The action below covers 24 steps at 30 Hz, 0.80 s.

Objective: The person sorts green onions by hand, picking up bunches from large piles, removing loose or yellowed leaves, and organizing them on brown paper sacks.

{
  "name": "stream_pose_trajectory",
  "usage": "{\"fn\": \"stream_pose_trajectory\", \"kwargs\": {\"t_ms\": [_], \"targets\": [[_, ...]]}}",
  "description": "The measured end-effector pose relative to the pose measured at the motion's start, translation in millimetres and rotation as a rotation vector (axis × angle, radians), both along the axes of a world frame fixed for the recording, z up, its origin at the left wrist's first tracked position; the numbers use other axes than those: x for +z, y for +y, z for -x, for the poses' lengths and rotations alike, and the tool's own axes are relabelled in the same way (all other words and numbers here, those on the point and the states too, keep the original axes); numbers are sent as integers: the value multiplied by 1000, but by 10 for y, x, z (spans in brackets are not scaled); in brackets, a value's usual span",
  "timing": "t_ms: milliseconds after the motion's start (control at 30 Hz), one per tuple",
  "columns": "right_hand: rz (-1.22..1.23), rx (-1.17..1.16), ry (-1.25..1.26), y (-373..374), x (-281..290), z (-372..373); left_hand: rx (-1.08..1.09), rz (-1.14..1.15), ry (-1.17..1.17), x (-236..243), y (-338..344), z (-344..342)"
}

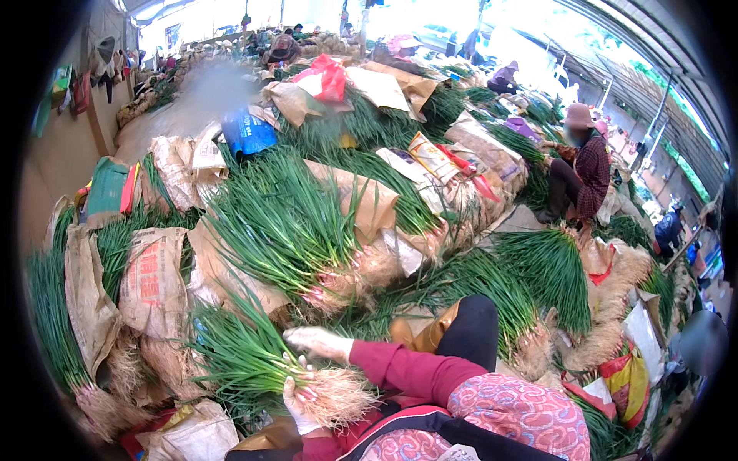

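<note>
My left hand [298, 406], in a whitish glove, is closed around a bunch of scallions [254, 349] just above its pale, bushy roots. The green leaves fan out toward the upper left, and the roots point right, over my lap. My right hand [319, 343], also gloved and slightly blurred, reaches across from the right in a maroon sleeve. Its fingers stretch out flat beside the bunch, holding nothing I can see. Beyond it lies a larger heap of scallions [296, 230], roots toward me.
Brown paper sacks [154, 278] cover bundles at left. More scallions [542, 269] with thick roots lie at right, near a seated person [588, 169] in a hat. A blue bag [250, 133] and a red bag [327, 78] rest farther back. My bent knee [473, 326] rises at centre right.
</note>
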State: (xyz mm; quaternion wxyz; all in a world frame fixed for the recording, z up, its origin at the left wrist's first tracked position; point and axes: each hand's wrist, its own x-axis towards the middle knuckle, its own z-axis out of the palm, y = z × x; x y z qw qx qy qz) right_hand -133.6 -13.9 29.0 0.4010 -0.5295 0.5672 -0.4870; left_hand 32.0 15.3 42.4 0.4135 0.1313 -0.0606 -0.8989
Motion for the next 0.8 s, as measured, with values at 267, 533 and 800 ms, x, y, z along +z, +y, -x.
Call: {"fn": "stream_pose_trajectory", "kwargs": {"t_ms": [267,533,800], "targets": [[-214,347,-472,352,-602,-436,-1,65,-139,-147,17,-70],[-64,161,472,319,-561,-62,-54,101,-237,-121,-3,5],[-360,117,-19,605,317,357,20,68,107,140,-144,-107]]}}
